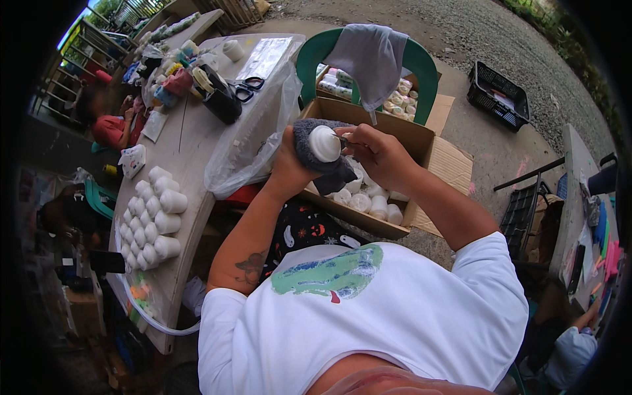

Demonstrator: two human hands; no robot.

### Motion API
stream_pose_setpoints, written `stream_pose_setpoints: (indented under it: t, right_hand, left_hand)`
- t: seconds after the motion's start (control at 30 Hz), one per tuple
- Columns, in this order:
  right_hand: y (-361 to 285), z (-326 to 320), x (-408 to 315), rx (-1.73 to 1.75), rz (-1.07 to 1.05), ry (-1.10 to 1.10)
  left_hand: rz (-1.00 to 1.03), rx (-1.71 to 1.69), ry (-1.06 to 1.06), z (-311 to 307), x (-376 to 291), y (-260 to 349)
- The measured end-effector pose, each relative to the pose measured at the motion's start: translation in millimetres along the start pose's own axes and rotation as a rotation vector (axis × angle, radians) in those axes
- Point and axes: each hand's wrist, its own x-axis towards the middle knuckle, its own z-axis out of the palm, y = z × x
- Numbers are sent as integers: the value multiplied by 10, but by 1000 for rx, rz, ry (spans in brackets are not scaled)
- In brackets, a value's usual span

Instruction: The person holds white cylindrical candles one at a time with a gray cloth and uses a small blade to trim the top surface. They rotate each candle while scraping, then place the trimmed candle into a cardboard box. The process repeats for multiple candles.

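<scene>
My left hand [289, 165] holds a dark grey towel [302, 136] wrapped around a white rounded piece [324, 143], whose domed, ridged top faces up. In my right hand [377, 153] a small dark tool [344, 142] is pinched between thumb and fingers. Its tip is at the right side of the white piece; whether it touches cannot be told. Both hands are above an open cardboard box [375, 223] with several white cylindrical pieces [363, 202] inside, some seemingly in clear wrap.
White cylindrical pieces [168, 222] stand in rows on the left table [190, 247]. Scissors [249, 89] sit in a black holder [222, 98]. A green chair [427, 74] with a grey cloth [368, 54] stands beyond the box. People sit at both sides; a black crate [498, 96] lies far right.
</scene>
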Motion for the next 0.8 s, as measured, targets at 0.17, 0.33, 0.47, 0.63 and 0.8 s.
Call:
stream_pose_setpoints:
  t: [0.17,0.33,0.47,0.63,0.8]
  right_hand:
    - [-104,-22,-43,-252,-68,-86]
    - [-192,-70,21,-145,101,-49]
    - [-172,-76,-63,-563,-170,-210]
    - [-19,-204,-28,-267,-142,-72]
    - [-170,-320,-33,-783,-455,-160]
  left_hand:
    - [-41,11,-7,11,-1,109]
    - [2,7,-28,24,13,125]
    - [-96,-38,-65,18,1,-10]
    - [-160,-160,-136,-43,13,181]
    - [-195,-166,-172,-139,-16,170]
